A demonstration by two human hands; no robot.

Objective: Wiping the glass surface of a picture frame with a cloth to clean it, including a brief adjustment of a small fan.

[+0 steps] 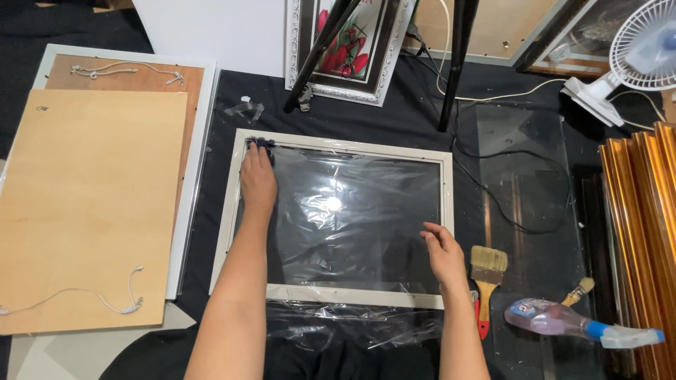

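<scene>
While two boards (91, 204) lie at the table's left edge, the left hand (258, 179) presses a dark cloth (261, 143), fingers together, into the frame's (338, 297) top-left corner. Right hand (443, 252), fingers loosely spread, rests on its right side. Brush (487, 271) and spray bottle (563, 322) lie right.

Both of your forearms come into the picture bare from the lower edge, with no sleeve, cuff or glove on them anywhere. Your left hand (258, 179) has nothing on the wrist or on the fingers that can be made out, and the fingertips are partly hidden under something dark. Your right hand (445, 255) is likewise uncovered, with short nails and a plain, unadorned wrist.
</scene>
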